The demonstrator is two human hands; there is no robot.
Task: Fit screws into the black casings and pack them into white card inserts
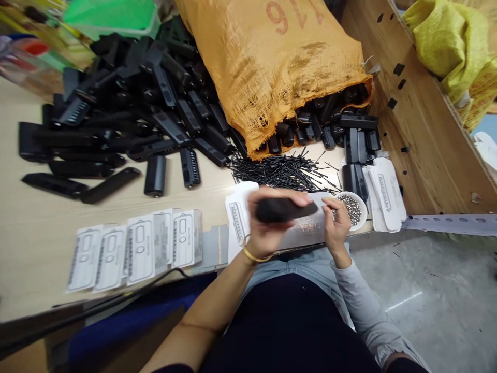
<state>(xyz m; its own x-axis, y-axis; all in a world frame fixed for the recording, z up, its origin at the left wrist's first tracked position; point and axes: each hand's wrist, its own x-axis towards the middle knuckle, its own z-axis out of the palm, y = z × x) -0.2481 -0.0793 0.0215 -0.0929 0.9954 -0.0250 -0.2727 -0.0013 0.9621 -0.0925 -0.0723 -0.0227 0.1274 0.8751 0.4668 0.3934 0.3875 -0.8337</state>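
L hand [267, 228] wrapped tight round black part [285, 209], held just above table edge [39, 259]. Part's long way runs left-right, free end sticking out toward R hand [337, 224]. R hand just beside that end, fingers pinched together by small white bowl [362, 203] of tiny metal bits; can't tell if holding one. R hand nearer bowl, L nearer labels [135, 248]. Thin black pins [287, 171] behind, orange sack [272, 67] farther back.

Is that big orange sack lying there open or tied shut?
Open. The orange sack lies on its side, and black plastic parts spill from its mouth onto the table.
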